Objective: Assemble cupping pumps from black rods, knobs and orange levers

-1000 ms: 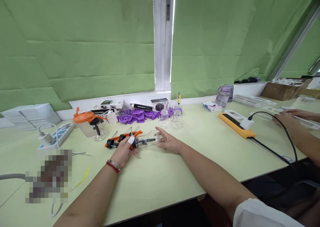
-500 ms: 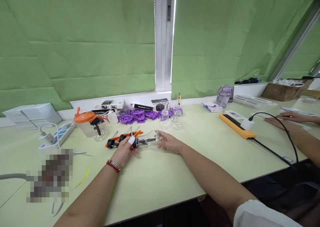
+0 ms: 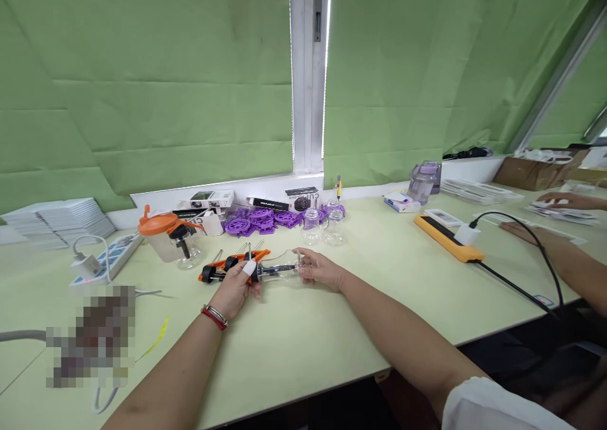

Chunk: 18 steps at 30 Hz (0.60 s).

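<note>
A clear waisted bottle (image 3: 284,260) lies sideways between my hands, with a dark rod running inside it. My right hand (image 3: 322,270) is closed around its wide base. My left hand (image 3: 236,289) grips the black-and-orange bottle top (image 3: 255,270) at the neck, partly hidden by my thumb, which has a white covering on its tip. Just beyond my left hand, more black-and-orange bottle tops (image 3: 212,272) with metal levers lie on the table. Two clear bottles (image 3: 312,229) stand upright farther back.
At the left stands a jug with an orange lid (image 3: 164,222), beside a bottle with a black top (image 3: 190,256). Purple plastic parts (image 3: 256,221) and small boxes line the wall. Power strips (image 3: 448,243) with cables lie on both sides. A co-worker's hands (image 3: 526,234) handle papers at right.
The view shifts slightly. My hands keep the same hold on the bottle and its top. At the far right, one of the co-worker's hands has moved over the papers.
</note>
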Motion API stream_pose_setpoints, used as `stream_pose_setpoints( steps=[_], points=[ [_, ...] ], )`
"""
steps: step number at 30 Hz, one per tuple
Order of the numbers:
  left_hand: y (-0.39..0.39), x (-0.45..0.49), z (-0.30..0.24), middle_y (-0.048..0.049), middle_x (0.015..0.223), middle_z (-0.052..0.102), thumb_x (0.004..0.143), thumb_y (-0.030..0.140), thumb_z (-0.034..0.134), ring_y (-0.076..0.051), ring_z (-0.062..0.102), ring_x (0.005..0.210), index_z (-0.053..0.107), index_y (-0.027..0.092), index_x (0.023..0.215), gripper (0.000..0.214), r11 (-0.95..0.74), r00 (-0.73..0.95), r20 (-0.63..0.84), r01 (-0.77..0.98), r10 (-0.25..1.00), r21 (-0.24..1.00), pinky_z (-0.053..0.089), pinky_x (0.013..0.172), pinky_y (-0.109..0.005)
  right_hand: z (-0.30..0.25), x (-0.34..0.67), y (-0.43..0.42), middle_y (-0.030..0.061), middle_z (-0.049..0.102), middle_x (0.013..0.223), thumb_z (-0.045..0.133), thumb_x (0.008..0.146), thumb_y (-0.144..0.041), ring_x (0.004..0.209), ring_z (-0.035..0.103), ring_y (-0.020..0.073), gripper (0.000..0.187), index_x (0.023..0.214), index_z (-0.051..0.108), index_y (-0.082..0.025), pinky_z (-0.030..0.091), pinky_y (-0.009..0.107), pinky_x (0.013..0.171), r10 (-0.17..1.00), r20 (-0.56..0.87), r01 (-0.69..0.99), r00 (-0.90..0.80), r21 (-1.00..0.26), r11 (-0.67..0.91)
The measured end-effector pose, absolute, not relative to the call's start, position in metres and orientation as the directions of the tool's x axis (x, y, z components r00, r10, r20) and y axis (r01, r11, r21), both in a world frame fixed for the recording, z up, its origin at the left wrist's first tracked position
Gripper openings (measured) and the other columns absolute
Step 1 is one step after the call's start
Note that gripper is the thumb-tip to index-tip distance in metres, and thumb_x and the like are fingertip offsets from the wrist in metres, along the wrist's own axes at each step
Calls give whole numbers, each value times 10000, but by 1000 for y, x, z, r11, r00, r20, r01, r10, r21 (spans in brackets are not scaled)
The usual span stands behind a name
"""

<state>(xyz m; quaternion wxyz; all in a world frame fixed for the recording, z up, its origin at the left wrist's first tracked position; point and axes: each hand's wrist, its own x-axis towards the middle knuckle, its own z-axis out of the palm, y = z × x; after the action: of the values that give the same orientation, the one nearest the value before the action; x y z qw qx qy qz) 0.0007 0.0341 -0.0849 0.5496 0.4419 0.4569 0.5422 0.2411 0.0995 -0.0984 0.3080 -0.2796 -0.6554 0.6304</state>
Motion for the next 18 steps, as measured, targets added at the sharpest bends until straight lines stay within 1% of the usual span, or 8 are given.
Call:
stream_pose_setpoints(
  steps=[5, 9, 18],
  points=[
    [33, 2, -82, 4, 594, 570, 670, 476, 721, -130, 518, 481, 555, 155, 807, 386, 5, 2, -5, -186, 1000, 982, 453, 398, -256, -98, 241, 99, -2, 541, 808, 715, 719, -416, 596, 559, 104, 706, 1325, 419, -209, 384, 219, 487, 764, 52, -22, -643, -999, 49],
    [33, 2, -82, 2, 613, 576, 681, 465, 709, -125, 522, 480, 550, 153, 804, 371, 18, -8, -19, -169, 1000, 985, 444, 397, -249, -98, 241, 99, -25, 529, 753, 722, 712, -421, 566, 535, 93, 704, 1319, 432, -213, 369, 212, 479, 765, 45, -20, -642, -999, 42],
    [34, 1, -82, 14, 580, 567, 708, 442, 680, -125, 527, 482, 541, 156, 808, 333, 22, 2, -22, -130, 1000, 991, 442, 412, -244, -100, 241, 101, -6, 583, 769, 712, 721, -428, 555, 517, 90, 684, 1313, 451, -208, 344, 209, 466, 759, 45, -19, -649, -999, 42]
  ],
)
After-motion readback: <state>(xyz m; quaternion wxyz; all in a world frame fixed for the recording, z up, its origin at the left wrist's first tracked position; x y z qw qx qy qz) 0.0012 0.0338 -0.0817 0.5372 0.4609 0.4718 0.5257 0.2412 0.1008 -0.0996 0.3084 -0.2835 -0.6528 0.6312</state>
